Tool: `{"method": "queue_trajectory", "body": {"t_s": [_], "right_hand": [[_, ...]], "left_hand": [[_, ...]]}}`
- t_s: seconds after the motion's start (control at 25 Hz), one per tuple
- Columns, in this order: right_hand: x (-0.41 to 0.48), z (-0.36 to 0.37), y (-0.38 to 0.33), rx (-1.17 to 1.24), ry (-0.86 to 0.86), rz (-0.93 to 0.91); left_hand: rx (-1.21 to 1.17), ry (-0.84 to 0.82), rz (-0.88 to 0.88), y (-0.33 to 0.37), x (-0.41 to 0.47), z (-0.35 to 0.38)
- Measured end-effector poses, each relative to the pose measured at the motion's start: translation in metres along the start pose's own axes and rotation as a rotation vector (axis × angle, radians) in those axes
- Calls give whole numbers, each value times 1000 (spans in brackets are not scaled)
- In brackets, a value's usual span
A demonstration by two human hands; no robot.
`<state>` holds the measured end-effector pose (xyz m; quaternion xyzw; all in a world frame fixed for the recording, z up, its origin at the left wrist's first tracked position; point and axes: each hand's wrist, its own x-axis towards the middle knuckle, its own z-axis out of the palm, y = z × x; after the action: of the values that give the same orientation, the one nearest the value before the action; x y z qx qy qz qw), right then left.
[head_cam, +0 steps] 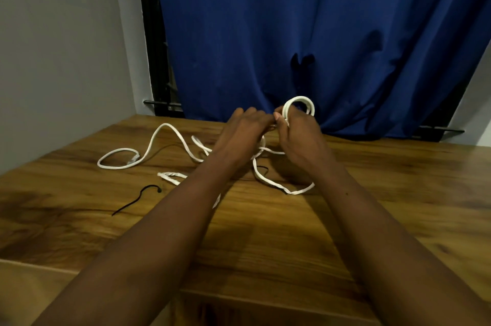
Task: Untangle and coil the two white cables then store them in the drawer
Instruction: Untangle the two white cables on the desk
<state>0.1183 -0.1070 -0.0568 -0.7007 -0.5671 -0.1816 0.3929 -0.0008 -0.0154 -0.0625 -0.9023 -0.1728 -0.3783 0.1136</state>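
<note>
Both hands (271, 129) grip white cable coil (299, 106); wooden table (372, 206), blue curtain (318, 33).

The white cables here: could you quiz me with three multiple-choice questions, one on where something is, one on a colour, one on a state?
1. Where is the coiled bundle?
A. In the right hand
B. Flat on the table
C. In a drawer

2. What colour is the curtain?
A. Red
B. Blue
C. Green

3. How is the rest of the white cable?
A. Neatly coiled
B. Loose, sprawled on the table
C. Hanging off the edge

Answers: 1 A, loops rise above its fingers; 2 B, deep blue folds; 3 B, its loops wander across the wood.
</note>
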Motion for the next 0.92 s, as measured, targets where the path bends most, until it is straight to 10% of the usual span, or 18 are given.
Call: {"method": "queue_trajectory", "body": {"t_s": [0.32, 0.6, 0.92], "right_hand": [[-5, -10, -31, -87, -256, 38], [-14, -30, -47, 918, -774, 435], [-10, -41, -59, 1879, -855, 290]], "left_hand": [[-29, 66, -117, -20, -7, 6], [-225, 182, -178, -22, -15, 16], [-462, 71, -360, -26, -17, 31]]}}
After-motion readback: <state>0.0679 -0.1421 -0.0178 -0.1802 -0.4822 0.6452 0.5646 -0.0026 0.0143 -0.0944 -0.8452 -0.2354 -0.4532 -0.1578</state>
